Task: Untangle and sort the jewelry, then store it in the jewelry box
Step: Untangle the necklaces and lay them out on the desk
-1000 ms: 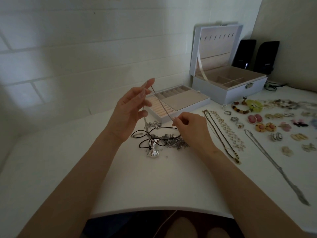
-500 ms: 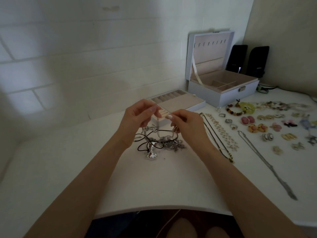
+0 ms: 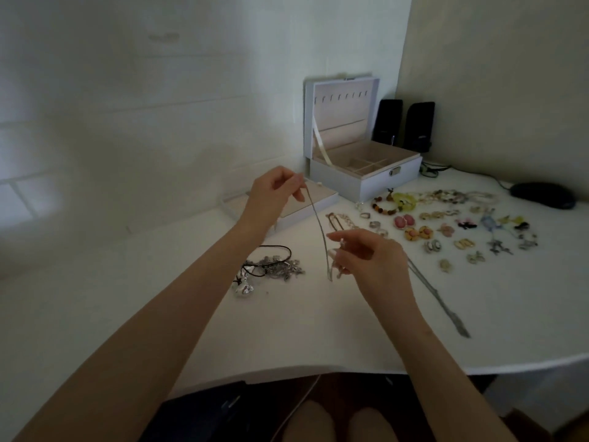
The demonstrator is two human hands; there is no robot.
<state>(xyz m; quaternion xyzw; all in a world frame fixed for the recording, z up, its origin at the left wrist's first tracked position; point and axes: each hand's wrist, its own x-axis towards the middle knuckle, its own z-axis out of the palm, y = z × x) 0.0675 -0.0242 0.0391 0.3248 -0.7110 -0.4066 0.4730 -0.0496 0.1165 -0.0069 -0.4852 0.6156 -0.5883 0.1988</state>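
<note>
A thin silver chain point(image 3: 317, 223) hangs in the air between my hands. My left hand point(image 3: 274, 194) pinches its upper end above the table. My right hand point(image 3: 366, 256) holds its lower part, where a small silver charm dangles by the fingers. On the white table below lies a tangled pile point(image 3: 271, 271) of black cord, silver chains and a shiny silver pendant. The white jewelry box point(image 3: 360, 148) stands open at the back, its beige compartments showing. Its removed ring tray point(image 3: 306, 205) sits on the table behind my left hand.
Sorted pieces spread over the table's right side: bead bracelets point(image 3: 395, 202), rings, pink and yellow earrings point(image 3: 414, 229), and a long silver necklace point(image 3: 439, 301). Two black speakers point(image 3: 404, 126) stand behind the box, and a dark mouse point(image 3: 541, 194) lies far right. The wall runs close on the left.
My hands have drawn apart from above the tangle. The silver chain has come free of the pile, my left hand lifting one end and my right hand moving right with the other.
</note>
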